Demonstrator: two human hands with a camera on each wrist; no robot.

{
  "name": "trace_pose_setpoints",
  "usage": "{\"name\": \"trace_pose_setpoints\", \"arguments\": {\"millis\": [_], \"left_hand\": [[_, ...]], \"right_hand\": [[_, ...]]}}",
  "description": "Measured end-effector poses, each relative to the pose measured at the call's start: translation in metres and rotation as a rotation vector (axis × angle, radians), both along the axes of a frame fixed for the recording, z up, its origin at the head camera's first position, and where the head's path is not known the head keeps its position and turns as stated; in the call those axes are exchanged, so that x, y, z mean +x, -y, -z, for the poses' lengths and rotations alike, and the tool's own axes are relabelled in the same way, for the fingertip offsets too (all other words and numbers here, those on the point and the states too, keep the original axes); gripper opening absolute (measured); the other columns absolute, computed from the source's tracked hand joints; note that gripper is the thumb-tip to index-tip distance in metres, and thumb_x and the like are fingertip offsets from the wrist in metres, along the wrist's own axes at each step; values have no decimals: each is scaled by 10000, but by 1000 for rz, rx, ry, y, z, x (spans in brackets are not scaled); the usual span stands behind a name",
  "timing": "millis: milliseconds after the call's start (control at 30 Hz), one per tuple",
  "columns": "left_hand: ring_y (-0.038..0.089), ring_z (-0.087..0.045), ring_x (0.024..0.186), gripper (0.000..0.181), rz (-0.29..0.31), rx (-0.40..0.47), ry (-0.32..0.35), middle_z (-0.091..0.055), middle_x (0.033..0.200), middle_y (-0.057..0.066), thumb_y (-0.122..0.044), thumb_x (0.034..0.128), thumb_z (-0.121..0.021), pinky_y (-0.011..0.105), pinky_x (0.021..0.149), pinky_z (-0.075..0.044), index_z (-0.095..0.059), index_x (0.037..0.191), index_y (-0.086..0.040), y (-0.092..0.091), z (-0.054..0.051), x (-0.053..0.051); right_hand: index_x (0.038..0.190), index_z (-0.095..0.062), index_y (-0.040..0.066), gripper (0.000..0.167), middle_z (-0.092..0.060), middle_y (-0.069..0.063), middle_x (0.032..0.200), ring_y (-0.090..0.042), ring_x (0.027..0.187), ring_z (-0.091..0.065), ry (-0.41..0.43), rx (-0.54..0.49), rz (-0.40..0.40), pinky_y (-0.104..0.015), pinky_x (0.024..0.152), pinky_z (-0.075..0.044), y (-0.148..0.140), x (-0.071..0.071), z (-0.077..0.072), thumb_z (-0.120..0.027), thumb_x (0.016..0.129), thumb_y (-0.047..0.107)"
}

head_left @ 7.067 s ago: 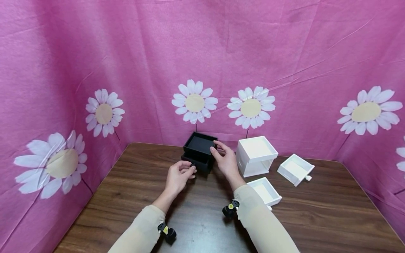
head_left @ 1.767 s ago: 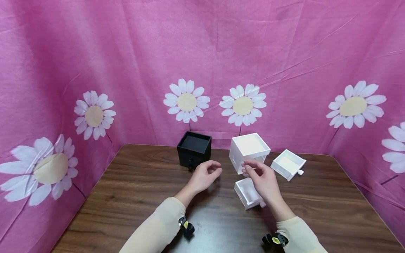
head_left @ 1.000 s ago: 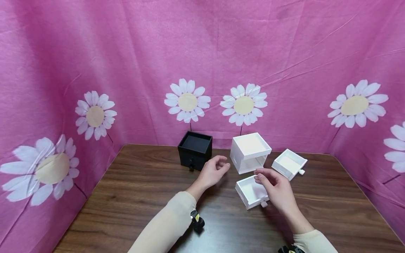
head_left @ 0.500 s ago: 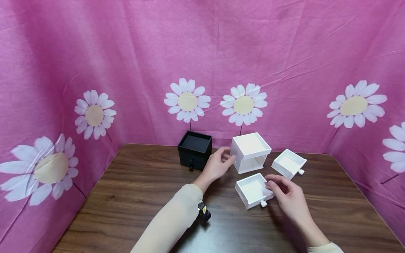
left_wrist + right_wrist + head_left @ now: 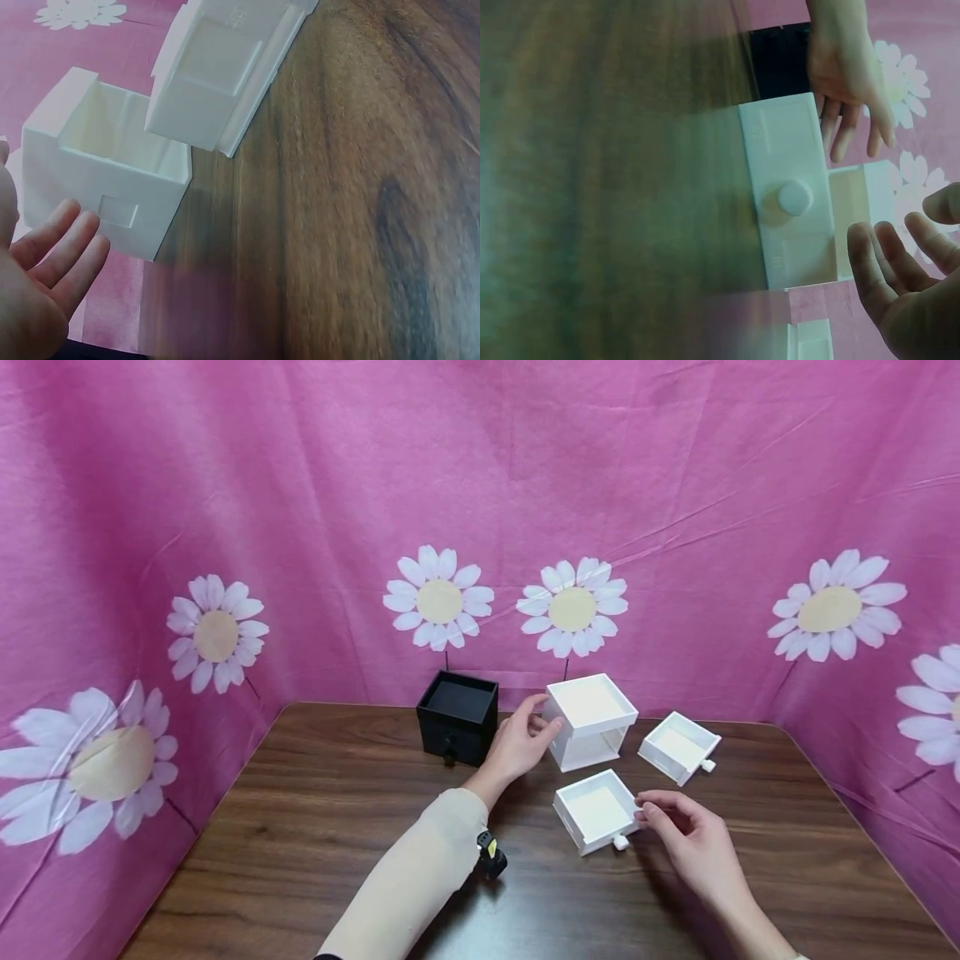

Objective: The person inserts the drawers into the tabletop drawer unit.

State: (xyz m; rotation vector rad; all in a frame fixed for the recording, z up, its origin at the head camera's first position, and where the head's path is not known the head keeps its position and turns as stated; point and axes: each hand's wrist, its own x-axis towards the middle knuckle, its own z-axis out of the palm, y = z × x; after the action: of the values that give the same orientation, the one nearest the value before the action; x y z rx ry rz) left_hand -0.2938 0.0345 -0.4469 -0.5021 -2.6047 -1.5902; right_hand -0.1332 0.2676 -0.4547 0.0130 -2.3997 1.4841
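Observation:
My left hand (image 5: 519, 745) is at the left side of the white box (image 5: 581, 735), its fingers extended with nothing held. Whether it touches the box I cannot tell. The box has an open front, and in the left wrist view the fingers (image 5: 71, 259) lie before its side wall. My right hand (image 5: 697, 843) hovers just right of the nearer white drawer (image 5: 597, 810), fingers loosely bent and holding nothing. That drawer lies on the table, its round knob (image 5: 795, 197) facing the near side. Behind the left hand, the black box (image 5: 457, 727) stands with its drawer pushed in.
A second white drawer (image 5: 678, 745) lies right of the white box, its knob (image 5: 707, 766) toward the near right. All stands on a dark wooden table (image 5: 315, 827). A pink cloth (image 5: 330, 510) with printed daisies hangs behind and at the sides.
Earlier my hands were at the black box with its drawer partly out; now it is in. The left hand has moved right to the white box, the right hand rightward beside the drawer.

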Motion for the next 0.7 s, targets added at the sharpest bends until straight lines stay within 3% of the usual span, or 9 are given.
{"name": "trace_pose_setpoints", "arguments": {"millis": [300, 533, 700], "left_hand": [[77, -683, 850, 591, 1, -40, -13, -752, 1036, 18, -462, 1042, -695, 229, 732, -525, -529, 1566, -246, -6, -2, -3], [99, -641, 847, 606, -2, -87, -7, -724, 1042, 21, -495, 1041, -683, 234, 698, -500, -510, 1585, -290, -7, -5, -7], [117, -611, 855, 617, 9, -147, -5, -685, 1029, 8, -533, 1048, -649, 252, 704, -484, -478, 1602, -321, -9, -4, -9]], "right_hand": [[1148, -752, -59, 151, -799, 62, 888, -20, 768, -755, 43, 29, 7, -177, 695, -605, -1, 8, 7, -668, 1043, 9], [1143, -747, -72, 151, -806, -150, 964, -14, 771, -752, 108, 62, -27, -208, 687, -619, -6, 12, 11, -685, 1026, 1], [1169, -717, -113, 176, -791, -190, 1012, -45, 774, -751, 191, 12, -62, -269, 697, -649, -6, 14, 16, -676, 1027, -18]]}}
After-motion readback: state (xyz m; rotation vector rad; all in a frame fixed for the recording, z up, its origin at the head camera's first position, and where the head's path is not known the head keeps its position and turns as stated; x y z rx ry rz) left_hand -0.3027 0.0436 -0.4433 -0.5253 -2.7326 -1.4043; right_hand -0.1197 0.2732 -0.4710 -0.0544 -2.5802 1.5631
